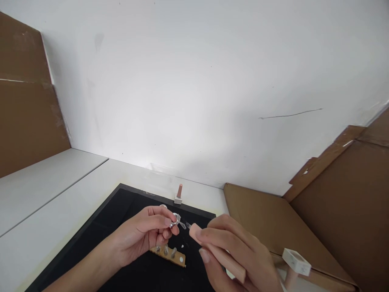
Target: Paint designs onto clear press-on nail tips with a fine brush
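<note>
- A brown cardboard panel (24, 101) stands along the counter's left edge, against the white wall (194, 81).
- The white counter (45, 190) carries a black mat (115, 227) that runs from the middle of the counter to its near edge.
- The left hand (142, 237) is raised over the mat, palm turned inward; its fingers (165, 222) are curled and pinch a small shiny metal piece (175, 221) between thumb and fingertips.
- A thin clear part (184, 224) sticks out from the metal piece toward the right hand; what it is cannot be made out.
- Just below the left hand, on the mat, lies a small wooden strip (170, 255) with metal studs standing in it and a white dot near its right end.
- At the mat's far edge stands a pink peg in a white base (178, 194), upright and well apart from both hands.
- The right hand (234, 251) is at the mat's right side; its fingers (212, 235) are wrapped around a pink rod (223, 257), whose rounded end points at the metal piece and sits close to it without clearly touching.
- Near the counter's near right corner, a white square block (296, 261) sits on another pink peg, just right of the right hand.
- Flat brown cardboard (258, 211) covers the counter's right part, with a second cardboard panel (349, 194) rising at the right edge.
</note>
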